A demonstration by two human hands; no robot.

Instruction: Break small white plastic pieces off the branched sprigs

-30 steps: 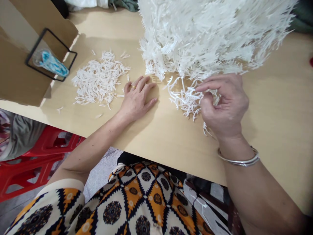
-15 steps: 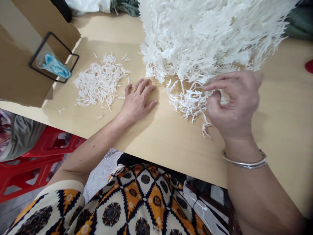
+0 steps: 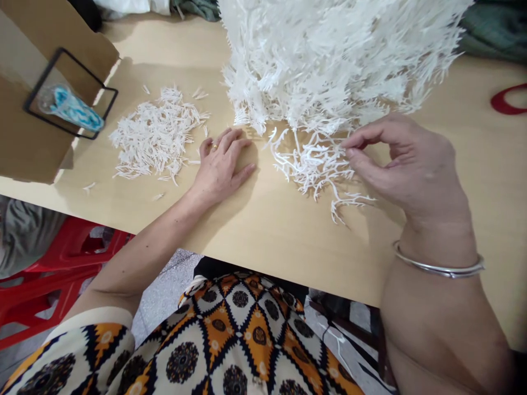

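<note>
My left hand [image 3: 222, 164] lies palm down on the table, fingers spread, with nothing in it. To its left is a heap of short white slivers [image 3: 154, 134]. Right of it lies a small heap of white branched plastic pieces [image 3: 307, 162], with one branched piece [image 3: 337, 204] sticking out toward the front. At that heap's right edge, my right hand [image 3: 405, 159] pinches with thumb and forefinger on the tip of a white branched piece; the other fingers are curled. Behind stands a large pile of feathery white plastic sprigs [image 3: 329, 60].
A cardboard box [image 3: 24, 148] stands at the left, with a black wire frame [image 3: 61, 52] and a clear cup holding something blue and white [image 3: 74, 109] against it. A red loop [image 3: 498, 101] lies at the right. Red stools [image 3: 78, 241] are below the table's edge.
My right hand has turned, and its thumb and forefinger have closed together at the small heap. The view has shifted slightly right. My left hand stays in place on the table.
</note>
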